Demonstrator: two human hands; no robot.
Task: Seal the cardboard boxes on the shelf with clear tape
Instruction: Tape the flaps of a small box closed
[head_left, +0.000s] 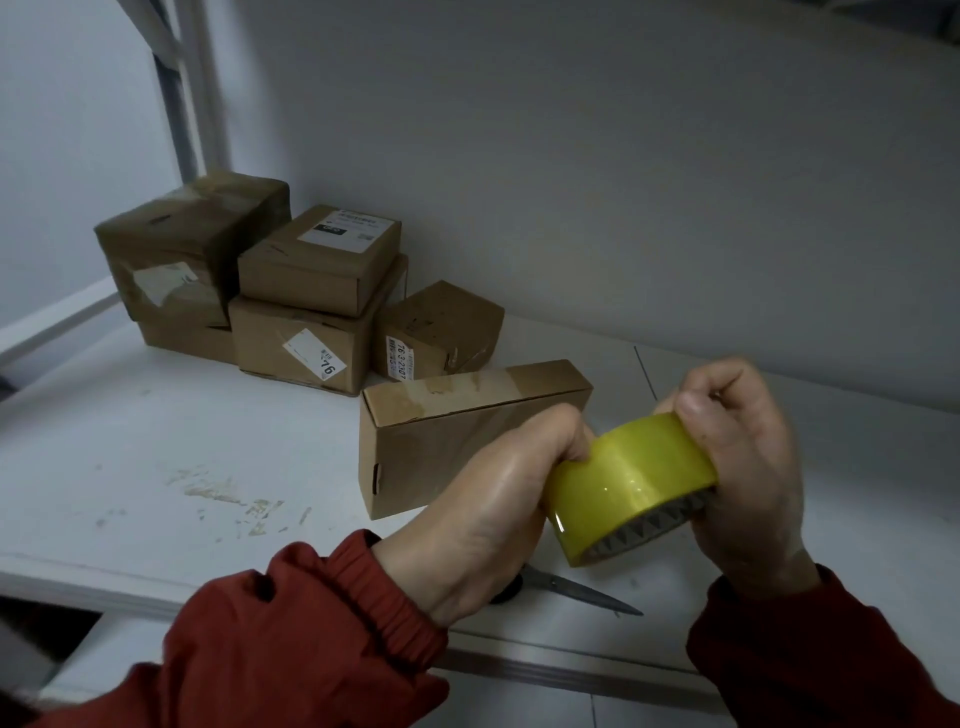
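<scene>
Tape roll (631, 483), yellowish and clear, is held above the white shelf (156, 441) near its front edge. The left grip (498, 499) curls round its left side, the right grip (748, 457) pinches its right rim, thumb on top. Just behind lies a long cardboard box (441, 447), with stacked boxes (311, 291) at the back left. Scissors (582, 590) lie beneath the hands.
</scene>
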